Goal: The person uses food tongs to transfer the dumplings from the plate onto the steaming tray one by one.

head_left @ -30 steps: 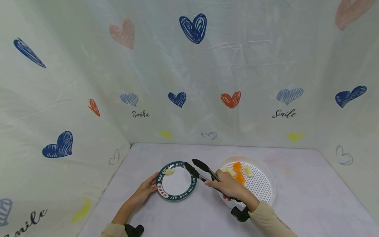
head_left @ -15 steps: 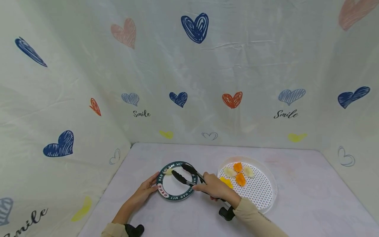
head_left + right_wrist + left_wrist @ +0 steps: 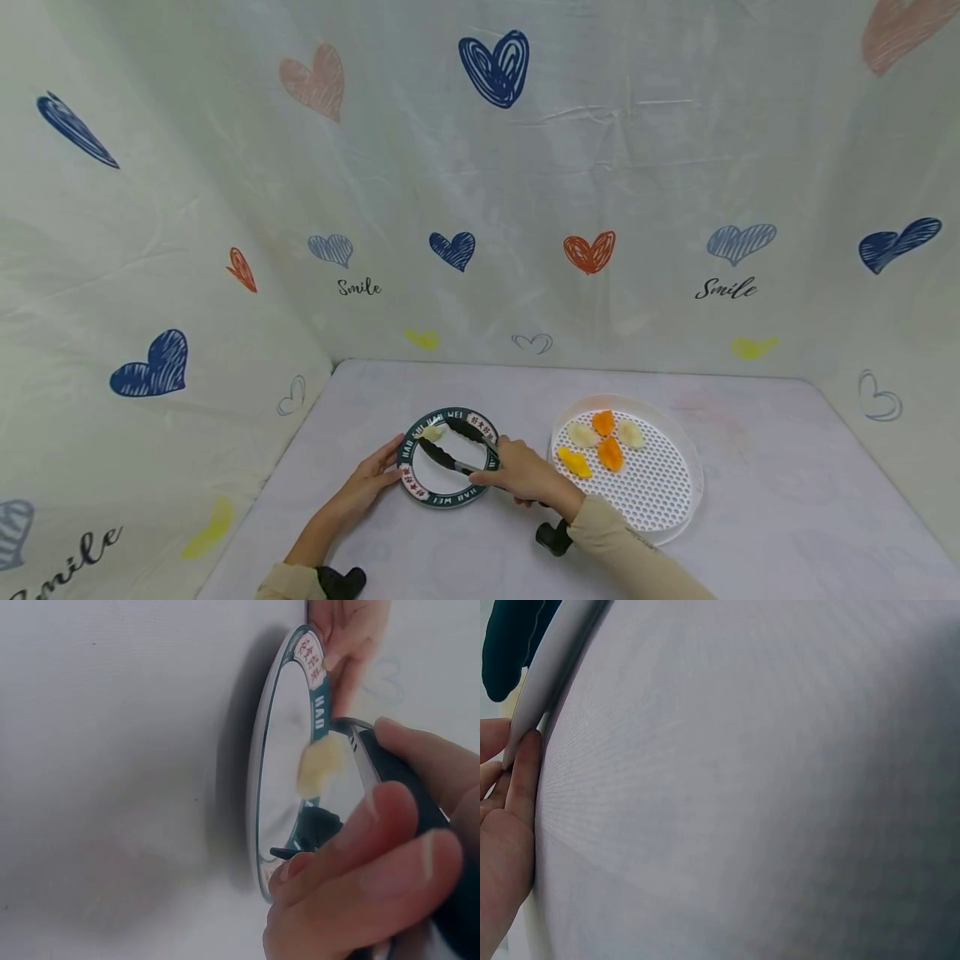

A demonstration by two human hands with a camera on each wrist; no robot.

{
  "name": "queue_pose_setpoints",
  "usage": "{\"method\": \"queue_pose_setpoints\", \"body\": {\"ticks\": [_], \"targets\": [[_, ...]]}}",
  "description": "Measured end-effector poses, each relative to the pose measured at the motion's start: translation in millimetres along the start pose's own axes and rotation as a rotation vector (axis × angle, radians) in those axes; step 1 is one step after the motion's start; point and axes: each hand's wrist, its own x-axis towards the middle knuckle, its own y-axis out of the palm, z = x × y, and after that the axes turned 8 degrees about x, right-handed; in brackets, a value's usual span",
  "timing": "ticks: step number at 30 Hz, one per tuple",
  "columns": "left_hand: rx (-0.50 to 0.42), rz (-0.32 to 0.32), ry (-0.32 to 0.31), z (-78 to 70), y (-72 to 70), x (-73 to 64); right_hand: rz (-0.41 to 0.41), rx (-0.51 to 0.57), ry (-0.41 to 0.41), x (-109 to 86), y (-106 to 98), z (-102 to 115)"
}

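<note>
My left hand pinches the left rim of a round white plate with a green lettered border; in the left wrist view its thumb lies above the rim and fingers below. My right hand grips black-tipped tongs over the plate. The tongs' tips are spread, near a pale yellowish slice at the plate's upper left. In the right wrist view, this slice appears between the tong arms; whether they touch it I cannot tell.
A round white perforated tray stands right of the plate. On it lie orange pieces, pale slices and a yellow piece. A curtain printed with hearts hangs behind the white table.
My right hand has moved left from the tray, bringing the tongs over the plate to the pale slice. The yellow piece on the tray has come into view. My left hand stays on the rim.
</note>
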Motion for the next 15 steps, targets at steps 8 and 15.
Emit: {"method": "queue_pose_setpoints", "body": {"ticks": [8,15], "targets": [[-0.003,-0.003,0.001,-0.3,1.2,-0.3,-0.018,-0.034,0.014,7.6,8.2,0.4],[-0.016,-0.002,0.005,-1.5,0.7,-0.8,-0.039,-0.070,0.046,10.2,12.4,2.0]]}}
